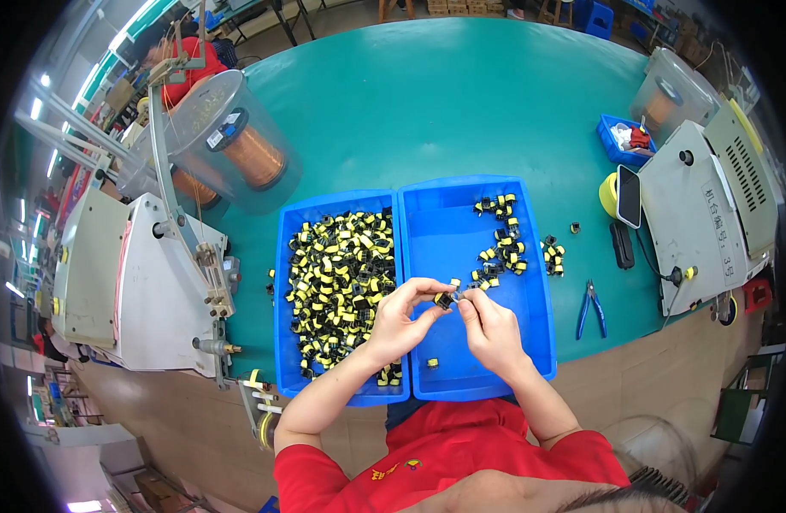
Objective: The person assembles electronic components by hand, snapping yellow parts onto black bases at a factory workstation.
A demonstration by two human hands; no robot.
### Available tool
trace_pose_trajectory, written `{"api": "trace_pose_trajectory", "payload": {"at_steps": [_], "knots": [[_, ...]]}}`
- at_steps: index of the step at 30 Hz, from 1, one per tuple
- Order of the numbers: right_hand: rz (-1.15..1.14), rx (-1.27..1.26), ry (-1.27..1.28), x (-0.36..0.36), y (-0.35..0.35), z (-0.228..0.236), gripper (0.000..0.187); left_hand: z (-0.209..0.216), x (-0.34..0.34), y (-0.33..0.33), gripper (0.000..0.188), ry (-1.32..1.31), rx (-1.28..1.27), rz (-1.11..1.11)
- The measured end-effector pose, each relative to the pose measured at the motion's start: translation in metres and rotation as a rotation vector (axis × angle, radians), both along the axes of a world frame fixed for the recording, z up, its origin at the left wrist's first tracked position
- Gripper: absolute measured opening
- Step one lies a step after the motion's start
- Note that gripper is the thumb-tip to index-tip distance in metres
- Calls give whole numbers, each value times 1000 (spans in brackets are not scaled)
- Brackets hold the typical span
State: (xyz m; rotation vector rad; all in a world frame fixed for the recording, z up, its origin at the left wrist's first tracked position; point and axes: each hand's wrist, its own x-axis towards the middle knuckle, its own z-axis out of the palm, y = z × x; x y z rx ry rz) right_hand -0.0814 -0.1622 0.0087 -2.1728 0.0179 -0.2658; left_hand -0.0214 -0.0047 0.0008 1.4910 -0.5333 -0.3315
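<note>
Over the inner edge of the right blue tray (542,325), my left hand (399,323) pinches a small black coil bobbin (443,300) wound with yellow tape. My right hand (495,335) is closed right beside it, thumb and finger together at the bobbin's side. Something small and pale shows at those fingertips, too small to name. Another yellow-topped bobbin (455,283) appears just beyond the fingers; whether it is held I cannot tell. A heap of such bobbins (341,274) fills the left blue tray (285,342). Several more bobbins (506,248) lie along the right tray's far right side.
Loose bobbins (553,256) lie on the green table (427,103) right of the trays, near blue-handled pliers (591,309). Winding machines (158,282) flank both sides. Copper wire spools (254,156) stand at the left. A phone (629,197) and a small blue basket (617,154) are at right.
</note>
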Motion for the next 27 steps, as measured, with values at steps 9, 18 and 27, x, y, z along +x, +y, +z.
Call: {"api": "trace_pose_trajectory", "payload": {"at_steps": [9,18,27], "knots": [[15,40,18,0,0,3,14,1,-1,-1,25,-303,137,82],[18,38,4,0,2,3,13,8,-2,-3,25,-600,203,178],[10,-15,-72,0,3,1,13,5,-3,-5,31,-685,211,223]]}}
